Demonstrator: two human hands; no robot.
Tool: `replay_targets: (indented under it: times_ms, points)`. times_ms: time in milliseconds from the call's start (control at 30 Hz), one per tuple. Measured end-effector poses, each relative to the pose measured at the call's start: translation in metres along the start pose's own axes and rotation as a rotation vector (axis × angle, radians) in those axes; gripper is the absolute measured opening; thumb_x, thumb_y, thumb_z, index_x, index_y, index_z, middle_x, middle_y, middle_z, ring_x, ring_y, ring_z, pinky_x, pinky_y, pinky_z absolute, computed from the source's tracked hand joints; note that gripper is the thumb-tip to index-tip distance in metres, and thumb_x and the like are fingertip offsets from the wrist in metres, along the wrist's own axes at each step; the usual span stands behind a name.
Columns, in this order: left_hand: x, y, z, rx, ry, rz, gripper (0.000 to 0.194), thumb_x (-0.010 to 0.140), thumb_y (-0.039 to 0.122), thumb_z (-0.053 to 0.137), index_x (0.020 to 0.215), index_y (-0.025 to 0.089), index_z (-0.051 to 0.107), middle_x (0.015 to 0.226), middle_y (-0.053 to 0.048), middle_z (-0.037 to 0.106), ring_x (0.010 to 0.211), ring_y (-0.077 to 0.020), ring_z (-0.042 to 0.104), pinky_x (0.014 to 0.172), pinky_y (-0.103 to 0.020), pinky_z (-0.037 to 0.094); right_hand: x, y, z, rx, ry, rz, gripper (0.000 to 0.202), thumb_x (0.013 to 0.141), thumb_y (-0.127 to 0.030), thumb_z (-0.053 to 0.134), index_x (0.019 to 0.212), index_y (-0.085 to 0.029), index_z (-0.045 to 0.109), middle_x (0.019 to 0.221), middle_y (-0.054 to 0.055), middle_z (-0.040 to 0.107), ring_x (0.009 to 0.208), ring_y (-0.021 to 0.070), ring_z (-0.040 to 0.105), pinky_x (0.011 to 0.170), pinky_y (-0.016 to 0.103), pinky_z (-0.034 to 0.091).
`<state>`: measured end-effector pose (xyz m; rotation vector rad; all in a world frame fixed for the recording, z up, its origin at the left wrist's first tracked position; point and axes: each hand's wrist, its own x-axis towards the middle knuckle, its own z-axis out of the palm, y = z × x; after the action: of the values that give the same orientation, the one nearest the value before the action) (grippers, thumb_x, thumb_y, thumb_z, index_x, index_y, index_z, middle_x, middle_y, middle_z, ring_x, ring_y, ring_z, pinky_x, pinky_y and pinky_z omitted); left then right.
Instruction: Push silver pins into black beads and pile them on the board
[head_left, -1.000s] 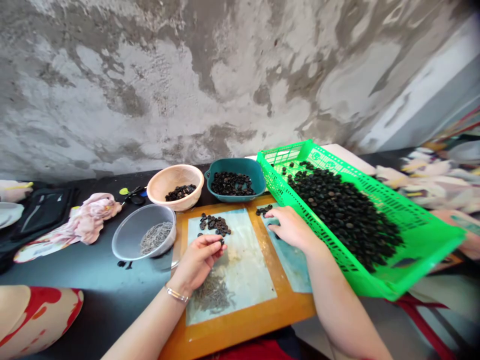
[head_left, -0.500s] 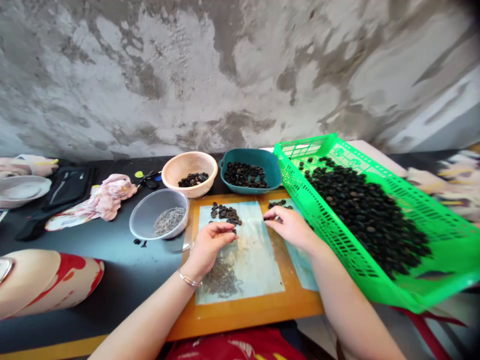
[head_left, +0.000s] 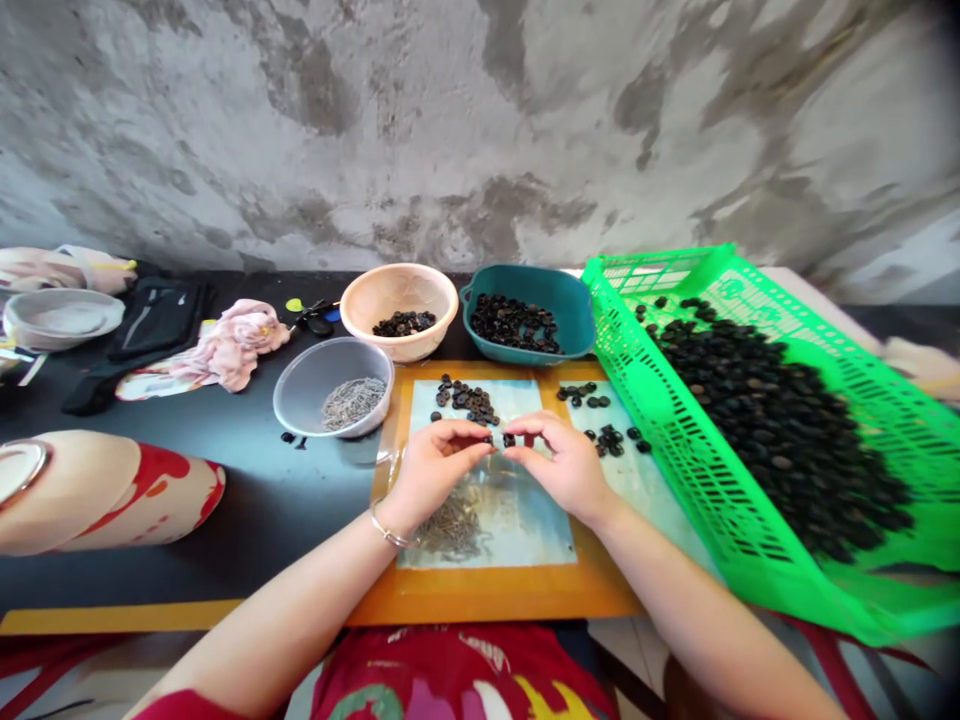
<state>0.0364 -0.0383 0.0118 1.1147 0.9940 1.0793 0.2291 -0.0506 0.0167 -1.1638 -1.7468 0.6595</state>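
My left hand (head_left: 429, 468) pinches a small black round piece (head_left: 489, 441) between thumb and fingertips. Facing it, my right hand (head_left: 568, 468) pinches another small black piece (head_left: 510, 440), with a narrow gap between the two. Both hands hover over a pale blue sheet (head_left: 525, 530) on an orange-brown board (head_left: 480, 598). Just behind them lies a cluster of black ring-like pieces (head_left: 471, 402). A pile of thin grey metal pins (head_left: 454, 528), perhaps screws or nails, is partly covered by my left hand. More black discs (head_left: 609, 440) sit beyond my right hand.
A clear bowl (head_left: 289, 385) holds grey metal pins. Behind stand a peach bowl (head_left: 442, 330) and a teal basin (head_left: 577, 320) with black pieces. A green basket (head_left: 697, 500) heaped with them borders the right. At left are a red-and-cream cylinder (head_left: 105, 495) and pink cloth (head_left: 247, 335).
My right hand has moved left from the board's right side to meet my left hand, bringing a black piece. The view has shifted slightly.
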Motion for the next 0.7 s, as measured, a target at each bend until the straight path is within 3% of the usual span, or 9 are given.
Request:
replay_targets:
  times_ms: [200, 700]
  points:
    - [-0.0017, 0.0021, 0.0025, -0.037, 0.004, 0.003, 0.020, 0.066, 0.023, 0.081, 0.083, 0.015, 0.074, 0.086, -0.007, 0.074, 0.079, -0.0170, 0.069, 0.076, -0.031, 0.056, -0.0002, -0.0026, 0.0018, 0.010, 0.035, -0.117, 0.010, 0.083, -0.026, 0.075, 0.091, -0.023, 0.069, 0.092, 0.005, 0.073, 0.088, 0.0214, 0.067, 0.081, 0.038, 0.055]
    - [-0.0055, 0.0050, 0.0033, -0.047, -0.050, 0.087, 0.015, 0.068, 0.016, 0.080, 0.082, 0.017, 0.076, 0.085, -0.005, 0.074, 0.082, -0.0157, 0.068, 0.079, -0.028, 0.056, -0.0032, -0.0053, 0.0010, 0.028, 0.034, -0.215, 0.021, 0.081, -0.019, 0.076, 0.098, -0.026, 0.066, 0.092, 0.004, 0.072, 0.090, 0.0219, 0.065, 0.082, 0.040, 0.054]
